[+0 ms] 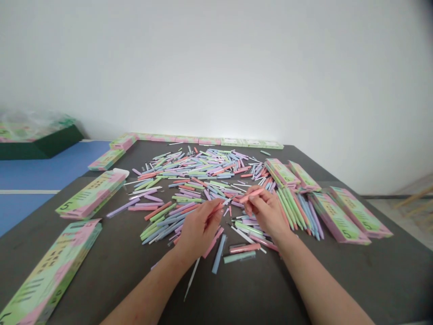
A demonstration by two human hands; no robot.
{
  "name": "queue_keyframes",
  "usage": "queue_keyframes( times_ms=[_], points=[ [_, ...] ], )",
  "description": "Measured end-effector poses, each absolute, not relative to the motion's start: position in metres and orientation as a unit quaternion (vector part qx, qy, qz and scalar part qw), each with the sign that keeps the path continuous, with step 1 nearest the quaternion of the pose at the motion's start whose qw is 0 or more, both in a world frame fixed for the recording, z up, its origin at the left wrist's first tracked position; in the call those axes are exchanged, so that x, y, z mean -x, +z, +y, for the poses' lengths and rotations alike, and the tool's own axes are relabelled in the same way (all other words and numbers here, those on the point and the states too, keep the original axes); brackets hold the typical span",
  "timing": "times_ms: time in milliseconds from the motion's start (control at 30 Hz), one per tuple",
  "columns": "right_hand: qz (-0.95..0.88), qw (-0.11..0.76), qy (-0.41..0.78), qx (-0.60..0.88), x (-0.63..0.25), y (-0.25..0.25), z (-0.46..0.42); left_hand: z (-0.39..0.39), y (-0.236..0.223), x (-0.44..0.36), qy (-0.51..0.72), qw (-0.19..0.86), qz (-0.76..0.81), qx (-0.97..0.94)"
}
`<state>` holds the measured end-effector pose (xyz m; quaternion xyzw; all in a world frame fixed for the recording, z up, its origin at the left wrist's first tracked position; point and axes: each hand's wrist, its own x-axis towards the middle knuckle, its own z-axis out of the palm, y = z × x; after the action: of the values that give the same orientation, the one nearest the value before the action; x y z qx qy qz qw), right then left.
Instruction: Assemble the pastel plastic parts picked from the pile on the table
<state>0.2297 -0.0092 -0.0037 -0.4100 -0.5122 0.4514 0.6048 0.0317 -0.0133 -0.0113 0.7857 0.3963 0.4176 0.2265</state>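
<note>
My right hand (267,210) is closed in a pinch round a coral pen barrel (251,195), which points left. Close to its tip, my left hand (203,223) is closed on a coral pen part (218,207), mostly hidden by the fingers, with a pale tip showing. The two pieces come very near each other; I cannot tell whether they touch. A thin white refill (192,280) extends below my left hand, its upper end hidden. Under both hands lie loose pens, with a blue pen part (219,254), a coral cap (245,248) and a green cap (239,257) nearer me.
A wide heap of pastel pen parts (203,167) covers the dark table (250,293). Sorted pens (297,210) lie in a row at right, beside printed boxes (340,216). More boxes (91,192) line the left and back edges. A green tray (57,141) stands far left.
</note>
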Motion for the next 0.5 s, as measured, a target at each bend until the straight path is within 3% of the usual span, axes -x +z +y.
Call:
queue_keyframes(
  times_ms=[233,500],
  points=[
    [-0.515,0.642,0.421,0.381,-0.241,0.010,-0.016,-0.013,-0.007,-0.031,0.374,0.198,0.393,-0.817],
    [-0.563,0.605,0.400,0.396,-0.240,0.009,-0.021,-0.014,-0.009,-0.031,0.370,0.196,0.386,-0.822]
  ],
)
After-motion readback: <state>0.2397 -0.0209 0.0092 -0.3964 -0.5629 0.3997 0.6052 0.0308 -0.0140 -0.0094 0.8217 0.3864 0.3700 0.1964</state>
